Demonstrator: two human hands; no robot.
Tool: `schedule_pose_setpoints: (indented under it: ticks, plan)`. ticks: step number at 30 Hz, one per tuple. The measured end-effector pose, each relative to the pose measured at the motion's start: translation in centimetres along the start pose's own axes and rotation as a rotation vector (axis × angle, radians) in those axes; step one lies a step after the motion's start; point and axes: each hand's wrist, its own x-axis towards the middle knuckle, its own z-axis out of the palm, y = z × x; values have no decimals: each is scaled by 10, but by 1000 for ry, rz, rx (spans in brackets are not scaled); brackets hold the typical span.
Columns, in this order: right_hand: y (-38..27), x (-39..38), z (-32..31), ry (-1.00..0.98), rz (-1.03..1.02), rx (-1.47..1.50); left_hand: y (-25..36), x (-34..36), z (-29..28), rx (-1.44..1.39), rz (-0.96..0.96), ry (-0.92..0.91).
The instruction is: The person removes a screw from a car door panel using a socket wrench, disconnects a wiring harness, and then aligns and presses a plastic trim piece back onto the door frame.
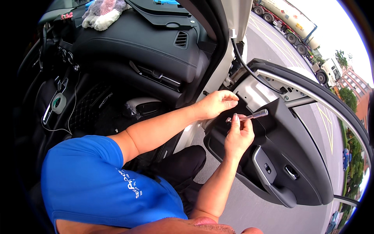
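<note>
My left hand [216, 104] is at the upper front corner of the black door panel [296, 156], its fingers curled toward the thumb; anything between the tips is too small to make out. Just below it, my right hand [239, 134] grips a slim silver socket driver [257, 115], its socket end pointing right. A small metal piece [228, 119] shows by the right thumb. Above the hands is exposed white door metal [251, 93] with bolts, and a black cable [255, 72] curves across to it from the car body.
The black dashboard [140, 50] with a fluffy toy [102, 13], and the footwell with a white cable [70, 124], are left. The door frame [343, 105] arches at the right. Outside are grey pavement [249, 210], a tanker truck [284, 23], parked cars and trees.
</note>
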Motion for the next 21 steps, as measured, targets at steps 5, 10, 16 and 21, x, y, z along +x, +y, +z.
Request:
schedule_pose_setpoints:
  ticks: [5, 10, 16, 21]
  plan:
    - [5, 4, -8, 73, -32, 211, 8, -12, 9, -236, -270, -150]
    - [-17, 0, -16, 40, -39, 282, -2, -5, 7, -426, -217, -113]
    - [-59, 20, -39, 96, -274, 236, 34, 30, 22, -640, -316, -210]
    - [-128, 47, -74, 350, -447, 64, 54, 55, 16, -352, 274, 109]
